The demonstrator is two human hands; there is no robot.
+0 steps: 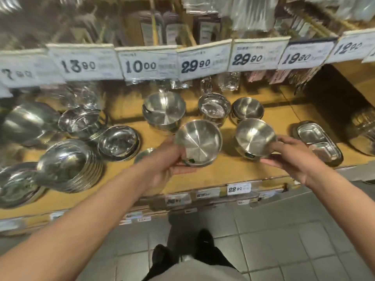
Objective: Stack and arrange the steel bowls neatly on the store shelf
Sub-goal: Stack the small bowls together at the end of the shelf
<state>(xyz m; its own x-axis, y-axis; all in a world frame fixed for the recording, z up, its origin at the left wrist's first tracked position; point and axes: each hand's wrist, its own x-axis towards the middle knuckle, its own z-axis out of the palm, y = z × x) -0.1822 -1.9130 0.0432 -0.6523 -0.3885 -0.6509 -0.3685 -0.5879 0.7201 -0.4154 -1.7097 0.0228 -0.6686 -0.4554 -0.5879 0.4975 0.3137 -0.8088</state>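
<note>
My left hand (168, 159) grips a wide steel bowl (199, 141) by its near rim, tilted toward me above the wooden shelf (227, 171). My right hand (288, 154) holds a smaller, deeper steel bowl (254, 136) by its right side, also tilted. Behind them on the shelf stand a stack of large bowls (163, 111), a wrapped bowl stack (214, 107) and a small bowl stack (247, 108).
Stacks of steel plates (71, 165) and shallow dishes (118, 142) fill the shelf's left side. A divided steel tray (318, 141) lies at the right. Price tags (147, 64) hang from the shelf above. My feet stand on the grey tiled floor (284, 230) below.
</note>
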